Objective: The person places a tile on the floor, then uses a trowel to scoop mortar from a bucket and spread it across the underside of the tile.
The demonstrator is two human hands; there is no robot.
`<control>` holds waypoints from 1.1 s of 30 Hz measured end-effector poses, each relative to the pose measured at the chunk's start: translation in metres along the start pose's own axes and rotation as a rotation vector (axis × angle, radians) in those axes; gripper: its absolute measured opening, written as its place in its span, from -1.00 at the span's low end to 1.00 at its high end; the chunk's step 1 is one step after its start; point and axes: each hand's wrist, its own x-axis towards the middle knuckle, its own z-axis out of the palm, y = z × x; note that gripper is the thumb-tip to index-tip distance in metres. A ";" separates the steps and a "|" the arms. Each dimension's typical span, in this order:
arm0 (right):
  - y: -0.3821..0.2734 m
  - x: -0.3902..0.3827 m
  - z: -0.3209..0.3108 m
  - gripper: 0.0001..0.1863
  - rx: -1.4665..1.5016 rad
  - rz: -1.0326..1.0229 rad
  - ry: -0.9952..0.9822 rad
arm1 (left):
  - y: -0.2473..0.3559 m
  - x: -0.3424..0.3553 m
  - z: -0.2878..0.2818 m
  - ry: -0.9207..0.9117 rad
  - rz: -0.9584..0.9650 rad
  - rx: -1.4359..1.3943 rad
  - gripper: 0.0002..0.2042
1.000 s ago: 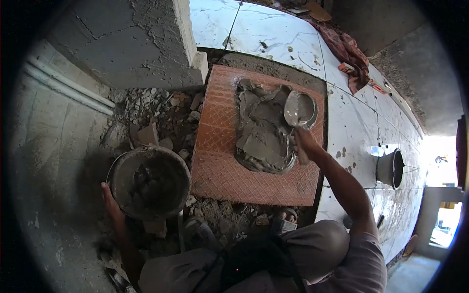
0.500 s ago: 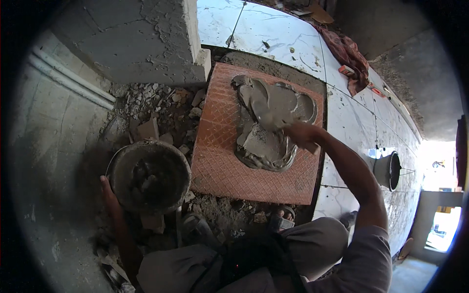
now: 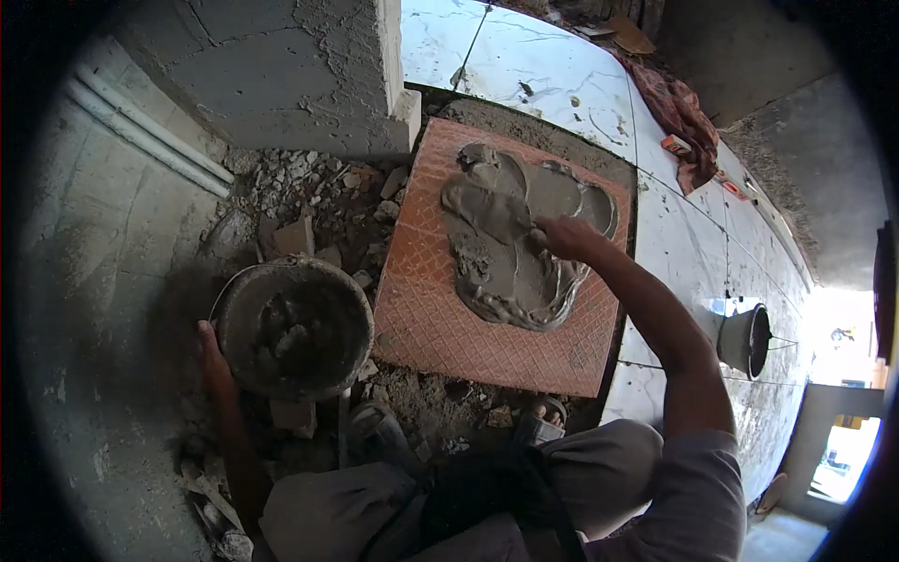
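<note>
Nearby, rubble (image 3: pixel 318 187) borders 1 bucket (image 3: pixel 245 328) (left hand (image 3: pixel 216 363) apparently grasping it); right hand (image 3: pixel 568 238) clasps a trowel (image 3: pixel 492 215).

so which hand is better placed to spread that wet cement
Probably the right hand: it holds the trowel in the cement on the orange tile, while the left hand is off at the bucket.

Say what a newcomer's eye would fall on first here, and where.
The orange textured tile in the middle would probably strike first, partly covered in wet grey mortar, with a trowel in the right hand. Left of it, the left hand touches a dirty bucket. White veined tiles lie right.
</note>
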 end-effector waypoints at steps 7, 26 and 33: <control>-0.032 0.005 -0.027 -0.53 0.382 0.036 -0.219 | -0.010 0.009 -0.009 -0.066 0.011 -0.025 -0.38; -0.013 0.064 -0.050 -0.64 0.211 0.077 -0.207 | -0.033 0.025 -0.008 0.016 0.071 0.010 -0.34; -0.015 0.022 -0.037 -0.66 0.062 -0.348 0.042 | -0.018 0.013 0.001 0.049 0.019 0.049 -0.33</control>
